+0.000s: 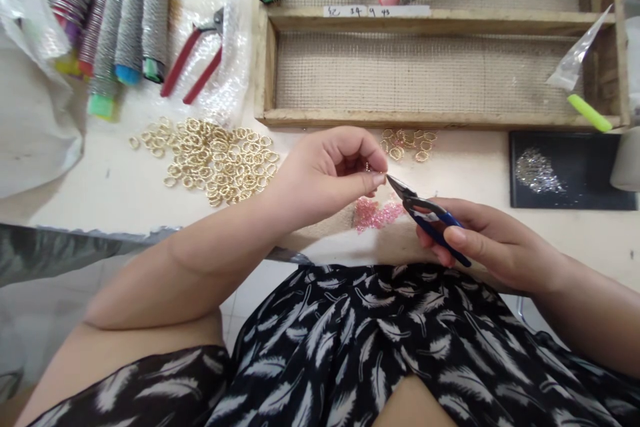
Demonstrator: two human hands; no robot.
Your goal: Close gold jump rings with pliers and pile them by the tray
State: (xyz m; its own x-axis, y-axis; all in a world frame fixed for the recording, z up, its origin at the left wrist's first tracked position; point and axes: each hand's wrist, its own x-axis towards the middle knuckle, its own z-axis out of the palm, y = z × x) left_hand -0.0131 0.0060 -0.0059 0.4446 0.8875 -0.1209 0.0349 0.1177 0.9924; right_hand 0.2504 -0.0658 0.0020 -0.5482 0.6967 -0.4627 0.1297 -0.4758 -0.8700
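My left hand (330,170) is closed in a pinch above the table, holding a small gold ring that is mostly hidden by the fingers. In my right hand (480,237) are blue-handled pliers (425,210), whose pointed tip meets the left fingertips. Pink beads (375,213) lie in a small heap just below the pinch. Behind the hands, several gold rings (410,143) lie by the wooden tray. A large pile of gold rings (215,160) spreads to the left of my left hand.
A wooden mesh tray (440,119) spans the back, with two wire-wrapped rolls on it. Red-handled cutters (185,63) and more wrapped rolls (155,13) lie back left. A black pad (590,177) with silvery bits lies right, near a yellow-green stick (590,113).
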